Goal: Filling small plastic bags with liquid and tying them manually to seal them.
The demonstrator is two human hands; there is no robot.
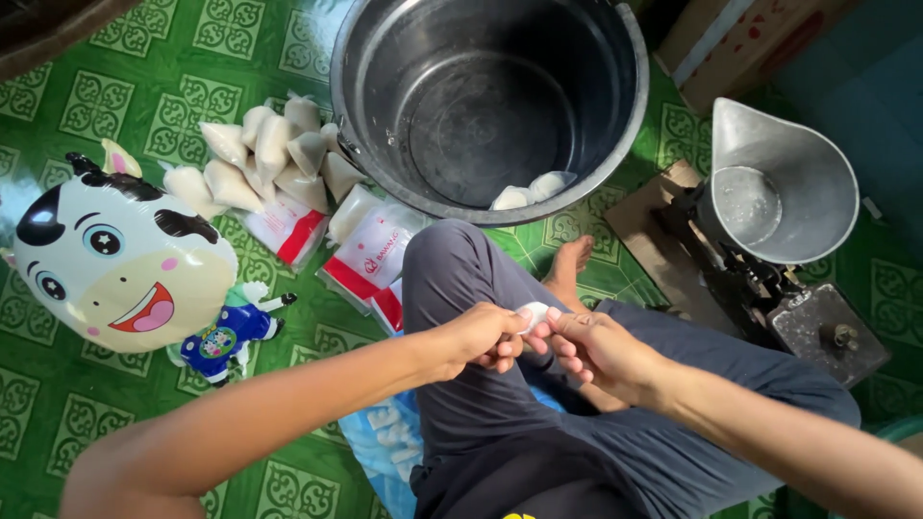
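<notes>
The person's left hand (481, 336) and right hand (596, 351) meet over the lap, just above the dark grey trousers (538, 423) of the crossed legs. Both close their fingertips on one small white knotted plastic pouch (534, 313), which sits between the two hands; the left hand's fingers curl narrowly round its end and the right hand's thumb and forefinger pinch the other side. Most of the pouch is hidden by the fingers.

Beyond the knee, a bare foot (569, 264) rests on the green patterned floor mat (115, 106). A large dark metal tub (490, 101) stands at the mat's far edge, with two filled white pouches (531, 189) lying against its near inner wall. Left of the tub lies a heap of filled cream-coloured pouches (264, 159), and just beside it a stack of flat red-and-white plastic bags (370, 259) touching the knee. Towards the mat's left edge rests an inflated cow-shaped foil balloon (120, 264). On the right, well apart from the hands, a black weighing scale with a silver metal scoop pan (779, 183) sits on brown cardboard (644, 216).
</notes>
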